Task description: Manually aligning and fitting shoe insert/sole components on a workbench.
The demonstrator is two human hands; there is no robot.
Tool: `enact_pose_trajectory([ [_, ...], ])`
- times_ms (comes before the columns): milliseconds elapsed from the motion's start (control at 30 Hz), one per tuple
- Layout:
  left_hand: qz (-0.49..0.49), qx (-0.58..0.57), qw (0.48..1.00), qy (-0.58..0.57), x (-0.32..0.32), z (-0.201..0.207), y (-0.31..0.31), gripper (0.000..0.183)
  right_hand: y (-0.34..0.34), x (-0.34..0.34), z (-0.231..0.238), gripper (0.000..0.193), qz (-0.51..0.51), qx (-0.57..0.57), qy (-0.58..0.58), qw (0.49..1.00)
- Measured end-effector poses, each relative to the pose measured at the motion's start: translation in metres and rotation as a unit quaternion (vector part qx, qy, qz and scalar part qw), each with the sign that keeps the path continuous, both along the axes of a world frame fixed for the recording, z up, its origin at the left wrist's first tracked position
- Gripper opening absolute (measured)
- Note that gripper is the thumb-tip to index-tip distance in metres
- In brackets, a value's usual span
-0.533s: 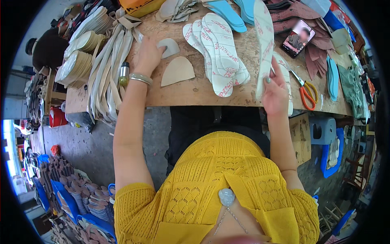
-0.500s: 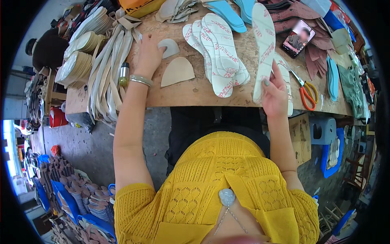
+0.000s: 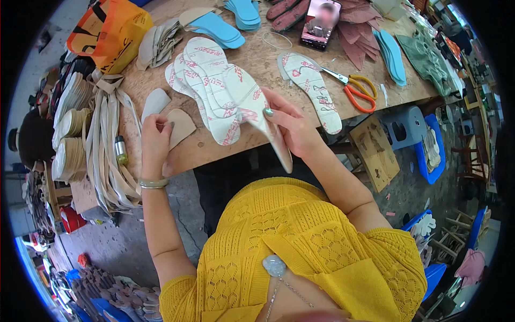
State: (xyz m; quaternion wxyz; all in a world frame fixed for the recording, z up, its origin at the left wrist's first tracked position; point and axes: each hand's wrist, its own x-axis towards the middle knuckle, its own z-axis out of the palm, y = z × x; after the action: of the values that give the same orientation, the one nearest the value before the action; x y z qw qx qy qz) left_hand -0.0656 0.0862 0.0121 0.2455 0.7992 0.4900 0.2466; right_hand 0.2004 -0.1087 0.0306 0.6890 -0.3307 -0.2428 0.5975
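Note:
In my right hand [image 3: 292,121] is a white insole [image 3: 247,91] with red print, tilted above the table's front edge. Its far end overlaps a fanned pile of similar insoles [image 3: 206,64]. My left hand [image 3: 155,140] has its fingers curled together at the left edge of a beige half-round piece [image 3: 181,127], apparently pinching it; the fingertips are partly hidden. Just beyond lies a pale grey half-round piece [image 3: 156,102]. To the right of my right hand a single white insole [image 3: 311,88] with dark handwritten marks rests on the table.
Orange-handled scissors [image 3: 357,94] and a phone [image 3: 320,24] lie at the right. Blue insoles [image 3: 217,29] and an orange bag [image 3: 110,35] are at the back. Fabric strips [image 3: 107,145] hang over the left edge beside a small bottle [image 3: 120,150].
My right hand has brought the insole left and tipped it towards the pile. My left hand has moved from the pale grey piece to the beige piece. The view has shifted and turned.

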Motion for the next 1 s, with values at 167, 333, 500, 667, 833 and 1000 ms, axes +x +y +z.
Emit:
enact_pose_trajectory([
  [167, 0.026, -0.074, 0.997, 0.021, 0.003, 0.009, 0.006, 0.025, -0.009, 0.004, -0.001, 0.065, 0.014, -0.062, -0.077, 0.995],
  [333, -0.007, -0.093, 0.994, 0.048, -0.007, 0.001, 0.017, 0.024, -0.018, 0.006, 0.009, 0.047, 0.113, -0.035, -0.083, 0.989],
  [500, 0.042, -0.033, 0.995, -0.089, -0.01, 0.031, -0.011, 0.016, -0.025, 0.016, 0.012, 0.034, 0.179, 0.055, -0.066, 0.98],
  [667, -0.004, 0.056, 0.967, -0.247, 0.044, 0.081, -0.107, 0.028, -0.006, -0.025, 0.037, 0.015, 0.083, 0.047, -0.22, 0.971],
  [833, -0.17, 0.003, 0.958, -0.233, 0.086, 0.066, -0.14, 0.046, 0.009, -0.033, 0.05, 0.019, 0.024, 0.024, -0.303, 0.952],
  [1000, -0.192, -0.136, 0.919, -0.315, 0.099, 0.059, -0.142, 0.066, 0.002, -0.02, 0.049, 0.018, -0.033, 0.034, -0.296, 0.954],
])
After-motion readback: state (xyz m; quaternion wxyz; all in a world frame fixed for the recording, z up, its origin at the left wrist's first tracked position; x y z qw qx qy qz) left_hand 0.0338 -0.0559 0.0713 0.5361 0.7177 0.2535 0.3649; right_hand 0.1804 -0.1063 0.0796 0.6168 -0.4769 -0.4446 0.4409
